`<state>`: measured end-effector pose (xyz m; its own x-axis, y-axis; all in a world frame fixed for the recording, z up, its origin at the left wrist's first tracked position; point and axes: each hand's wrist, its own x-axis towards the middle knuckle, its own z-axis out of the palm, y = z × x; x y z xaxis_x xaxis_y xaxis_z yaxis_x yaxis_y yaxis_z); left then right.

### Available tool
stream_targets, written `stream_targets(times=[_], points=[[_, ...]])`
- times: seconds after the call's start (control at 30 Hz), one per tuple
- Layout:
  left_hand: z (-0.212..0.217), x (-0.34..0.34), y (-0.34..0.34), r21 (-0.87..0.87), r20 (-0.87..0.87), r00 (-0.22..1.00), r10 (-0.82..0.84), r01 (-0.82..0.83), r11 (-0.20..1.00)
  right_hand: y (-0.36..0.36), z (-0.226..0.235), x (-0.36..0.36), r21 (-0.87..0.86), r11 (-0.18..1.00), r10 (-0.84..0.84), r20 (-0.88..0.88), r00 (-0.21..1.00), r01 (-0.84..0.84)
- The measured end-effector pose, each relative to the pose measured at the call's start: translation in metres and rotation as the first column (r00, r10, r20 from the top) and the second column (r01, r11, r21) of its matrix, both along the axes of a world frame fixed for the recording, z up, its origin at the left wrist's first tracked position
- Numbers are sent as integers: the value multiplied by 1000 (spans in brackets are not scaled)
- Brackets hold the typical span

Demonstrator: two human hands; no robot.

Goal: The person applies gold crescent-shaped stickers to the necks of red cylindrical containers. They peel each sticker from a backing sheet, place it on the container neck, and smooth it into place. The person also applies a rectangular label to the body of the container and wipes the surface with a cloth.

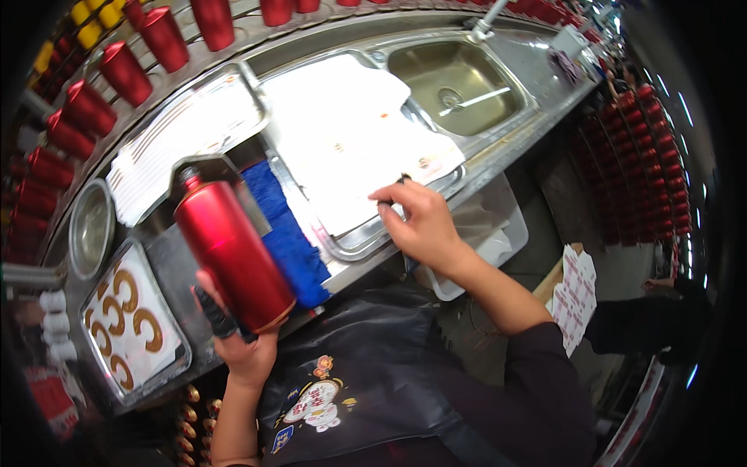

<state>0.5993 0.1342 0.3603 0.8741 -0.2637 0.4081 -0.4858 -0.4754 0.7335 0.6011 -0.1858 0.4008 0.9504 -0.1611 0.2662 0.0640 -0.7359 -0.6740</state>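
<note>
A shiny red metal bottle (232, 257) with a narrow threaded neck leans tilted to the left, its base toward me. My left hand (249, 350) supports it near the base, with black wrapping on a finger. Over the near edge of a metal tray of white sheets (342, 132), my right hand (424, 226) has its thumb and forefinger curled close together. Dark bits show around those fingertips; whether they are finger covers or something held cannot be made out. A folded blue cloth (286, 233) lies beside the bottle, partly behind it.
Several red bottles (124, 74) stand in a curved row along the far side. A sink (459, 86) is at far right, a round metal bowl (92, 227) at left. Gold curved pieces lie on a tray (180, 354). A white bin (510, 226) stands below the counter.
</note>
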Motion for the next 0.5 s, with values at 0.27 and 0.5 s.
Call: stream_targets(times=[0.27,0.5], points=[[4,1,-3,-35,-23,999,-46,45,998,-97,-1,48,-410,880,-360,-250,899,239],[5,1,-5,-74,-34,999,-41,39,997,-105,-14,105,-494,849,-370,-309,876,184]])
